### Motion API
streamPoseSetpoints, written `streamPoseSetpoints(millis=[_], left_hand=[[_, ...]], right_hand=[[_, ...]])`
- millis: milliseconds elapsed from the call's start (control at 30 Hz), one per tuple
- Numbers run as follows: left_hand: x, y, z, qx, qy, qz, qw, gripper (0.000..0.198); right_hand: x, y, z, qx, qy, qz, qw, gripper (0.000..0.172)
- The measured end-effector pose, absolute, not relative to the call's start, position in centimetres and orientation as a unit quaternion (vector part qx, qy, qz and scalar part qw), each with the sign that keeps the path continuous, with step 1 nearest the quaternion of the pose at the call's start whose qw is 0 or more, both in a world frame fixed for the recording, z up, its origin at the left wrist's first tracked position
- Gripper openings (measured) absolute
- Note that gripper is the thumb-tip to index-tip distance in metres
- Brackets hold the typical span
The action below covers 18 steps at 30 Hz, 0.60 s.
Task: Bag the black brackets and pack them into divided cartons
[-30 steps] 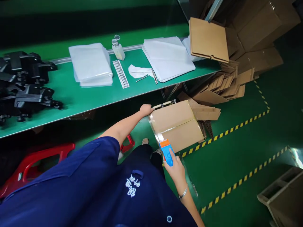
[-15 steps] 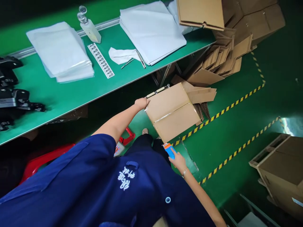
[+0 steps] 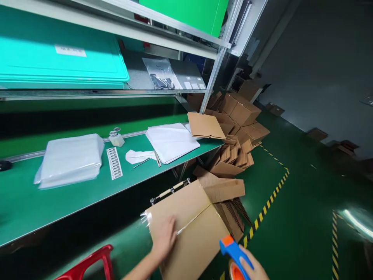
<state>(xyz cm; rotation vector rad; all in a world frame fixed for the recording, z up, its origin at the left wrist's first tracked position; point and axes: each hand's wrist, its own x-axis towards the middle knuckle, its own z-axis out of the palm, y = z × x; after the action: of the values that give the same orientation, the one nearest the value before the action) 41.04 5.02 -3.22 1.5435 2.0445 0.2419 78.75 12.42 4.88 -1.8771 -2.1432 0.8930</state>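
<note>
A brown cardboard box sits low in front of me, its top flaps closed with clear tape along the seam. My left hand lies flat on the box top, fingers stretched over the taped seam. My right hand grips a blue and orange tape dispenser just off the box's near right corner.
A green workbench to the left carries stacks of white bags, a label strip, a small bottle and white sheets. Flat cartons pile up beyond the box. A red stool stands at the lower left. Yellow-black tape marks the floor.
The view has swung up from my lap to the shelves. My left hand moved from the box's far edge onto its top. The dispenser has come up beside the box.
</note>
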Motion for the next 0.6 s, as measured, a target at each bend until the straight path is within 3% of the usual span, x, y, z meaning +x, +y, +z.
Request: streamPoseSetpoints(millis=[67, 167, 300, 600], left_hand=[[45.5, 4.5, -6.4, 0.548, 0.773, 0.136, 0.291, 0.062], [49.7, 6.5, -10.4, 0.479, 0.828, 0.145, 0.252, 0.059], [51.1, 11.2, -11.2, 0.362, 0.906, 0.134, 0.173, 0.057], [51.7, 14.4, -9.5, 0.303, 0.935, 0.028, 0.181, 0.056]], right_hand=[[76.8, 21.1, 4.9, -0.564, -0.747, 0.333, 0.116, 0.05], [68.8, 35.2, 4.6, -0.495, -0.836, 0.206, 0.117, 0.049], [57.7, 49.8, 3.3, -0.469, -0.854, 0.189, 0.127, 0.047], [48.6, 63.8, -2.9, -0.452, -0.844, 0.271, 0.1, 0.048]])
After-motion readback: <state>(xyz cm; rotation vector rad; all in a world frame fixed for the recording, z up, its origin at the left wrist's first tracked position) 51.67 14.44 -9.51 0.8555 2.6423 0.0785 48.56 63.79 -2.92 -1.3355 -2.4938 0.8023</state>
